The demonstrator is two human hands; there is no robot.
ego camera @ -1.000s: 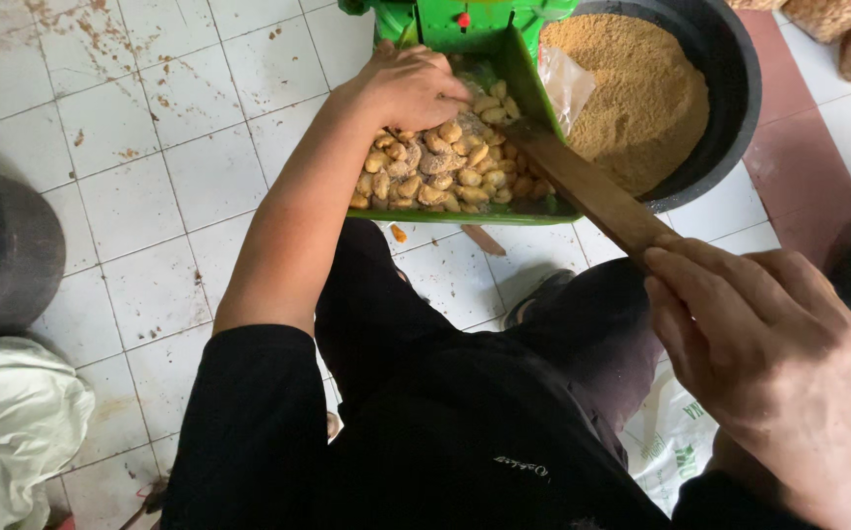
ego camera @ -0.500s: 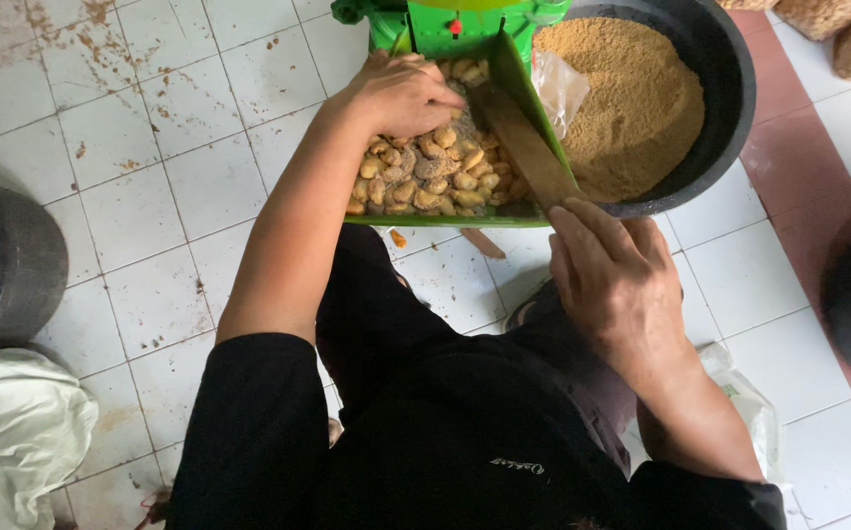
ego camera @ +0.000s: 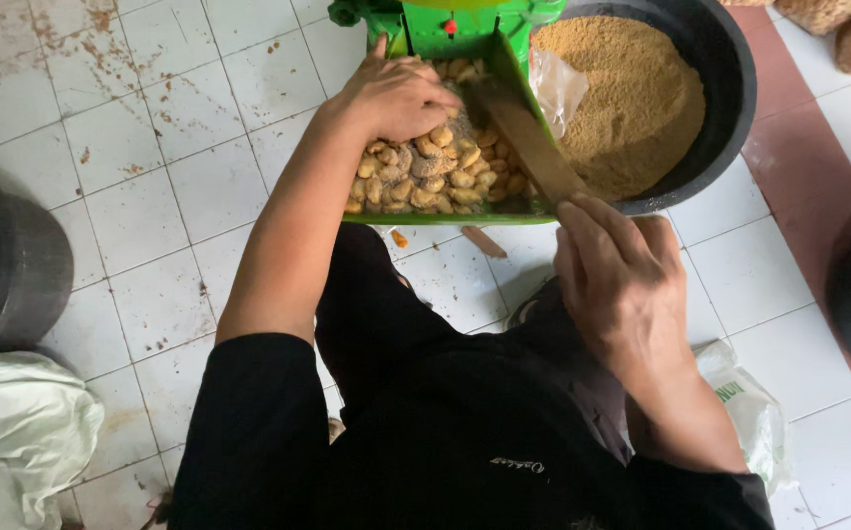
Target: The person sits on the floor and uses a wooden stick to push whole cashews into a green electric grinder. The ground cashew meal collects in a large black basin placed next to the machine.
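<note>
Nuts (ego camera: pixel 425 182) in the green tray (ego camera: pixel 445 218) are gripped by the left hand (ego camera: pixel 398 96); a wooden stick (ego camera: pixel 529 137) is clasped by the right hand (ego camera: pixel 617 280), its tip buried, the machine cut off above

Two hands in view: left hand (ego camera: pixel 396 98) at 12 o'clock on the nuts, right hand (ego camera: pixel 622 285) at 3 o'clock closed round one wooden stick (ego camera: pixel 529 137). One green tray (ego camera: pixel 445 218) with dozens of pale nuts (ego camera: pixel 425 182), too many to count exactly. One black tub (ego camera: pixel 730 69) of brown meal at 1 o'clock, one dark bucket (ego camera: pixel 3 265) at 9, one white sack (ego camera: pixel 18 432) at 8.
</note>
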